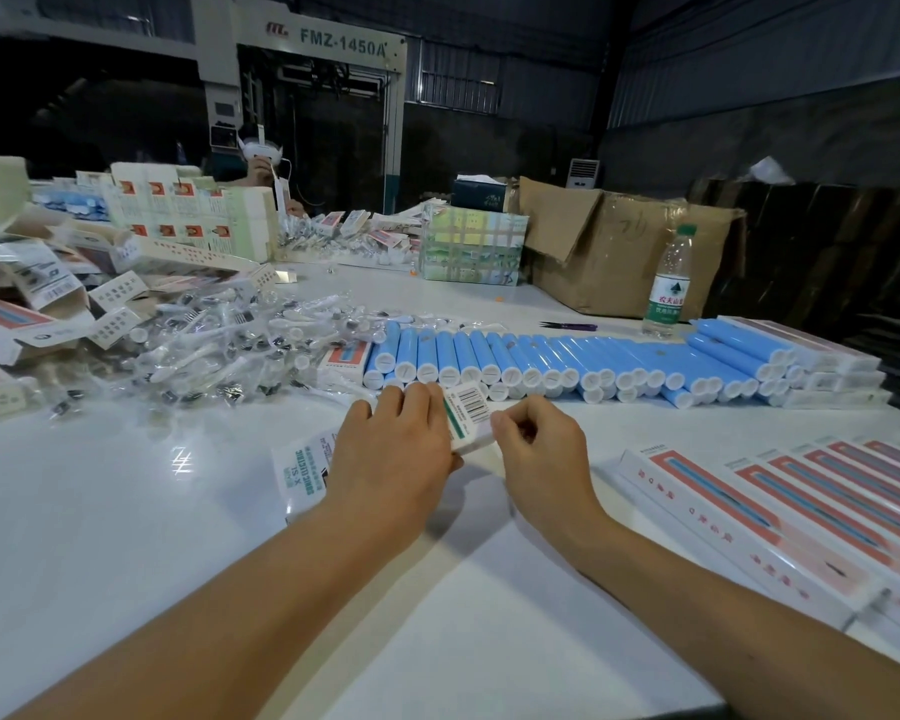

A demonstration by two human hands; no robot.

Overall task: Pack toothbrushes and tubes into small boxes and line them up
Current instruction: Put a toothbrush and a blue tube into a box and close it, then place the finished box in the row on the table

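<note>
White box (467,414) pinched between both hands' fingers (507,422).

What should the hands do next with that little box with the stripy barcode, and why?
Probably fold its end shut and set it with the finished boxes lined up on the right. Both the left hand and the right hand hold the small box just above the table, fingers curled at its end. I can't tell whether it is filled yet.
</note>
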